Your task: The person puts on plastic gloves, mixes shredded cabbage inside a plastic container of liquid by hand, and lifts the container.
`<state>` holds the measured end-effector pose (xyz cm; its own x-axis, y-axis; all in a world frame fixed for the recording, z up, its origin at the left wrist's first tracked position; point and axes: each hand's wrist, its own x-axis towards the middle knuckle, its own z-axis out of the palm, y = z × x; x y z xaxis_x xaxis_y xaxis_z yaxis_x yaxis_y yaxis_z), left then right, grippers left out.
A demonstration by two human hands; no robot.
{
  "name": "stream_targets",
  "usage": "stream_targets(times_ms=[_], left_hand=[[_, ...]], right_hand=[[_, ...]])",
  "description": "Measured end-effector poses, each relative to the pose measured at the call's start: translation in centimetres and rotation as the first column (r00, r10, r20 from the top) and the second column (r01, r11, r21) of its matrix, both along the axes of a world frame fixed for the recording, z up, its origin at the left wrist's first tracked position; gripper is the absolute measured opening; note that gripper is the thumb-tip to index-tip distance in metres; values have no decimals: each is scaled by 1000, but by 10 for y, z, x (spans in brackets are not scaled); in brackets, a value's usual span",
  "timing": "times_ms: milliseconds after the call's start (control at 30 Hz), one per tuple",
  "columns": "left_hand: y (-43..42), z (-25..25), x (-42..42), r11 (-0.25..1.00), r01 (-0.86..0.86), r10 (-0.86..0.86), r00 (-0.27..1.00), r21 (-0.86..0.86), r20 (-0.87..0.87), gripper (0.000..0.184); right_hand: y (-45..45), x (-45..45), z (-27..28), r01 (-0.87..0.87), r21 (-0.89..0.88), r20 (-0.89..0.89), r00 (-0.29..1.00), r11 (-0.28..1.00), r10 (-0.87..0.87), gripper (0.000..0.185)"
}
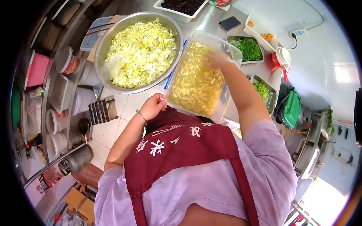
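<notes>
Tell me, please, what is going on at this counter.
Someone in a maroon apron has the right hand, blurred, in or just over a clear plastic tub of wet-looking pale shreds; the left hand is at its near left corner. Left of the tub sits a steel bowl heaped with chopped cabbage; to its right are chopped greens.

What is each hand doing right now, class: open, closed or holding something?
Left hand: closed, holding the tub at its near corner.
Right hand: blurred; open or closed cannot be told.
</notes>
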<state>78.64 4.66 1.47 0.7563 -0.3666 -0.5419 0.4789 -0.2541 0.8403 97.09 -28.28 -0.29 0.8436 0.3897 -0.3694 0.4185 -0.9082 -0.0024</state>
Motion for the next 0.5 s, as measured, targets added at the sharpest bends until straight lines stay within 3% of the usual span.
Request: stream_targets(times_ms=[67,133,267,433,467,500], left_hand=[[0,-4,-2,1000,-8,8,1000,-11,1,18],[0,-4,-1,1000,-13,13,1000,-22,6,18],[0,-3,-1,999,-16,16,1000,-34,0,18],[1,-8,-2,997,-29,30,999,-67,23,21],[1,-8,-2,997,-31,33,999,-67,30,20],[1,-9,-2,997,-34,37,999,-68,37,20]], right_hand=[[-4,-6,-10,-43,3,52,998,999,43,50],[-6,-11,-14,104,38,-131,987,994,-98,51],[-7,-25,-19,81,19,-147,986,997,-78,52],[5,-45,-8,25,74,-244,970,997,-6,56],[0,-43,-27,25,74,-245,969,997,-6,56],[-10,-38,-62,-116,156,-232,961,981,151,60]])
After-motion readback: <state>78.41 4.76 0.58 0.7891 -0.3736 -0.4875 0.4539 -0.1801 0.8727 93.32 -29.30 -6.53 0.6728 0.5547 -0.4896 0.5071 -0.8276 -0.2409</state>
